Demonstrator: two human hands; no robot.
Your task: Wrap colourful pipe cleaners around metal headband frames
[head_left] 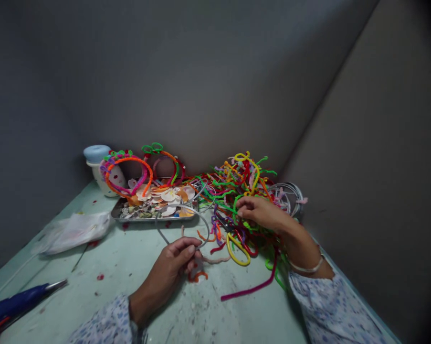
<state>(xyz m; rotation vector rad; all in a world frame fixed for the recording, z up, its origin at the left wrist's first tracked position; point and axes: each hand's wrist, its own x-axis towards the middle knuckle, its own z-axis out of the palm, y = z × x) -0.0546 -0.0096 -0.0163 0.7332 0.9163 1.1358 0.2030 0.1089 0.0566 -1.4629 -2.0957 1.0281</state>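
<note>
The left hand point(174, 262) pinches a thin grey hoop point(202, 217); the right hand point(261, 213) (grip unclear) could, by tugging tangled multicoloured fuzzy stems point(246, 174), drag the yellow-and-red-handled scissors point(228, 240).

The table point(218, 315) is coloured pale green and spotted with red. The sleeves point(333, 306) are dotted with blue. The thin headband point(207, 225) is coloured grey. The pipe cleaners point(249, 174) are mixed: green, yellow, red, orange. Yellow and red are seen on the scissors point(230, 236).

Left hand point(175, 263) pinches thumb point(186, 254) against fingers point(191, 241); right hand point(258, 212) (forearm point(303, 248) angled inward) extends farther forward, fingers loosely curled.
</note>
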